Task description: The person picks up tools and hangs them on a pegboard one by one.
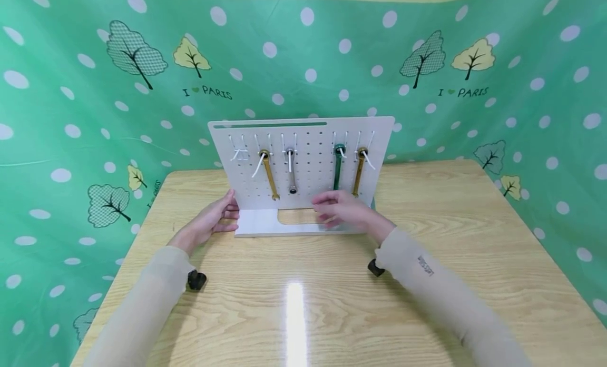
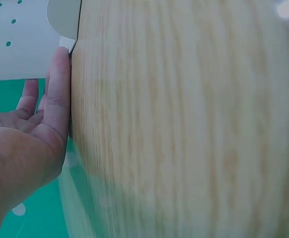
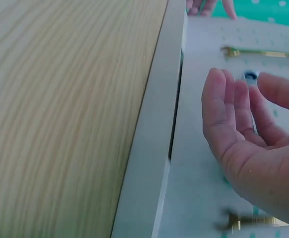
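Note:
A white pegboard [image 1: 248, 196] stands upright on its flat base [image 1: 258, 223]. From its hooks hang a gold wrench [image 1: 270, 175] on the left, a silver wrench [image 1: 291, 173], a green wrench [image 1: 338, 169] and another gold wrench [image 1: 359, 172]. My left hand [image 1: 213, 218] touches the board's lower left edge, its fingers mostly extended; some fingertips pass behind the board in the left wrist view. My right hand [image 1: 343, 208] is in front of the board's lower right part, below the green wrench. Its fingers bend loosely with nothing between them.
The leftmost hook [image 1: 236, 155] carries no wrench. A wooden table [image 1: 246, 293] lies under the base. Behind it hangs a green dotted cloth [image 1: 294, 46]. Black wrist devices [image 1: 196, 280] sit beneath both sleeves.

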{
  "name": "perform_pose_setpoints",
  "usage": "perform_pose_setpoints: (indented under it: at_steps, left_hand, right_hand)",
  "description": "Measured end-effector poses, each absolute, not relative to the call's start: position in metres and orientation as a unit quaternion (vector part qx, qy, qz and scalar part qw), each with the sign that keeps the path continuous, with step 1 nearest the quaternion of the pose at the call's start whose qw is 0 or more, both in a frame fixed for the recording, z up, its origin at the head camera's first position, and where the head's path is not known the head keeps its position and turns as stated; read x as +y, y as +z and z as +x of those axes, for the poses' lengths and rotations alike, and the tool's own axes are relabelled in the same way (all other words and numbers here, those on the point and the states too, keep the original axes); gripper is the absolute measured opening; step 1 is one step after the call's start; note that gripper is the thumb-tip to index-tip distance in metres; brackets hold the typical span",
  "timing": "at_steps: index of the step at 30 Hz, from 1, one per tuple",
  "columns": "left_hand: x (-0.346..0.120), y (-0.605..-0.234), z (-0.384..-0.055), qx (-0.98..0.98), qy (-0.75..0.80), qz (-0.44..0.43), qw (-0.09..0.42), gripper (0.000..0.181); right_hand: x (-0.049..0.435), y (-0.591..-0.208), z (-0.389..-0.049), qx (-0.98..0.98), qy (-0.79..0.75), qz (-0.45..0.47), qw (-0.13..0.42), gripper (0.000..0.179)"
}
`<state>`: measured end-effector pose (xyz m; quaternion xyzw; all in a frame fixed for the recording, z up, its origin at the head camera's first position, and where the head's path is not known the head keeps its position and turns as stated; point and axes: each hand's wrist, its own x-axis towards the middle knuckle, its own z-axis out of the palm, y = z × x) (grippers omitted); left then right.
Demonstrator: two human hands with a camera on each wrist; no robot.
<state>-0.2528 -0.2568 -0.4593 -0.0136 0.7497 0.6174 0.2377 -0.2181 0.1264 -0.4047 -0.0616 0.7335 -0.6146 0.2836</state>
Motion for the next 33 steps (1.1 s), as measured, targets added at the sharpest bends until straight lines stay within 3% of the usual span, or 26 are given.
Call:
perform_pose_setpoints:
  at_steps: [18, 33]
  left_hand:
    - [-0.251, -0.461, -0.254, 0.751, 0.615, -0.016, 0.240, 0.090]
    - [-0.256, -0.458, -0.251, 0.752, 0.615, -0.014, 0.237, 0.090]
  right_hand:
    - [0.260, -0.408, -0.219, 0.811, -0.544, -0.018, 0.217, 0.050]
    - [0.267, -0.440, -0.243, 0.834, -0.509, 0.043, 0.211, 0.081]
